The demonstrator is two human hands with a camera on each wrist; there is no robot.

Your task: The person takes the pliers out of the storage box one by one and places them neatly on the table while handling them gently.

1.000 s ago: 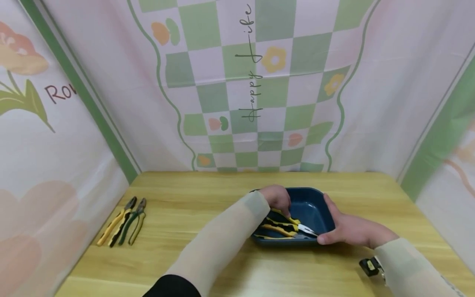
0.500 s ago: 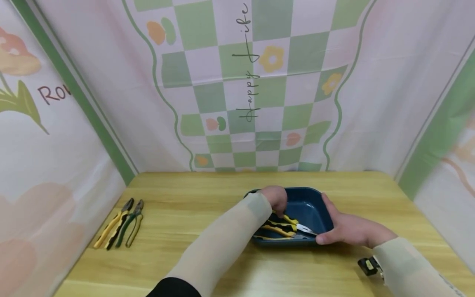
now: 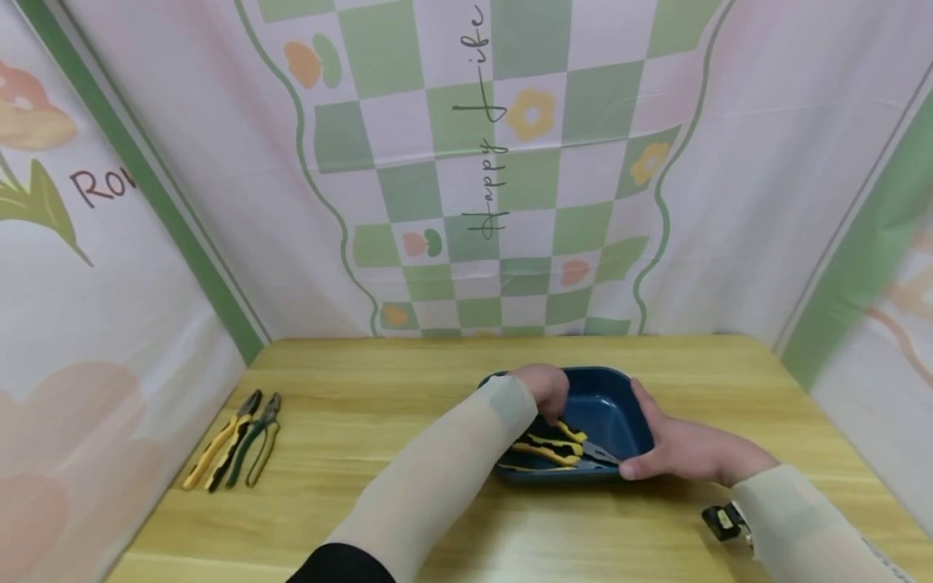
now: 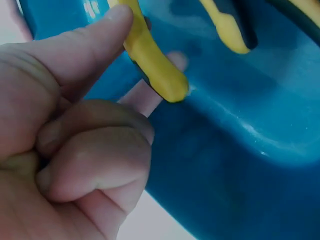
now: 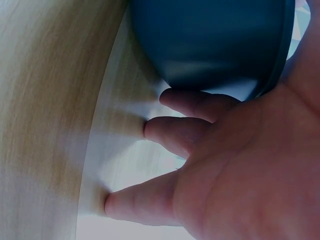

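Note:
My left hand [image 3: 547, 390] reaches down into a dark blue tray [image 3: 605, 409]. Its thumb and a finger pinch a yellow handle of long-nose pliers [image 4: 157, 65], while two other fingers curl toward the palm. The noses of these pliers point toward the tray's near right corner. Beside them in the tray lie more pliers [image 3: 543, 453] with yellow-and-black handles, partly hidden by the left forearm. At the tray's right end, my right hand [image 3: 685, 445] rests spread around the corner, thumb on the near rim. Its other fingers reach down straight beside the outer wall [image 5: 210, 45].
Toward the left edge of the wooden table [image 3: 364, 405], yellow-and-black pliers [image 3: 222, 441] lie next to green-and-yellow pliers [image 3: 255, 441]. A small black device [image 3: 722, 522] is at the right wrist. Printed cloth [image 3: 466, 267] stands behind the table and on both sides.
The noses of the pinched pliers have gone from bright to dark, as if turned slightly. Both hands and the tray stay almost where they were; the head view has shifted a little.

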